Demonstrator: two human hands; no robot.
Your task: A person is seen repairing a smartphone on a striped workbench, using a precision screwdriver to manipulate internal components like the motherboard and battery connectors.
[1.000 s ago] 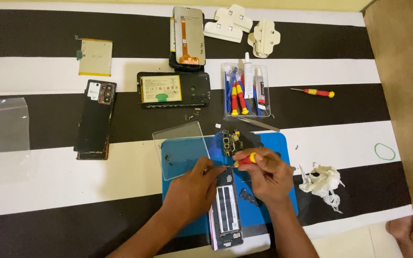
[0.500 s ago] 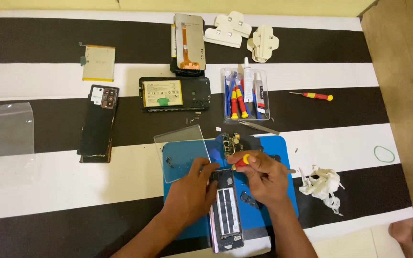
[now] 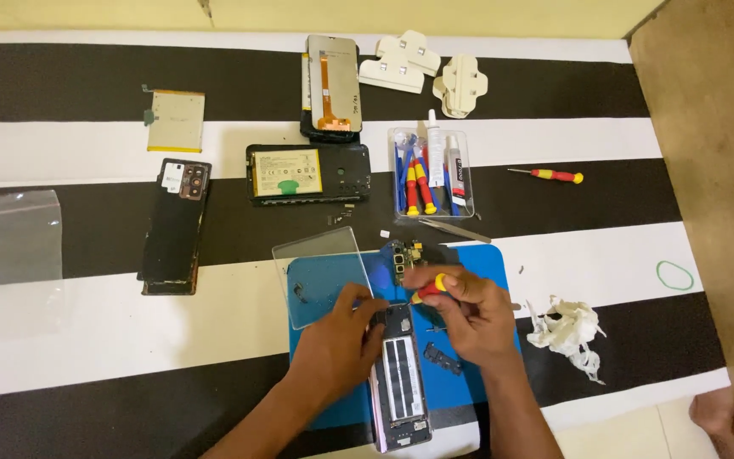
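While the left hand (image 3: 341, 336) steadies the opened phone (image 3: 401, 378), the right hand (image 3: 473, 314) pinches a screwdriver (image 3: 429, 289), tip angled down-left onto the phone's top end.

— How many phone bodies lie on the striped table?
— Three: an opened phone frame (image 3: 403, 382), a black back cover (image 3: 172, 228), and a chassis with battery (image 3: 307, 172).
— Screwdrivers outside the tool box?
— Two: one held (image 3: 428, 289), one loose screwdriver (image 3: 547, 175).
— White plastic brackets?
— Two (image 3: 401, 66) (image 3: 460, 85).
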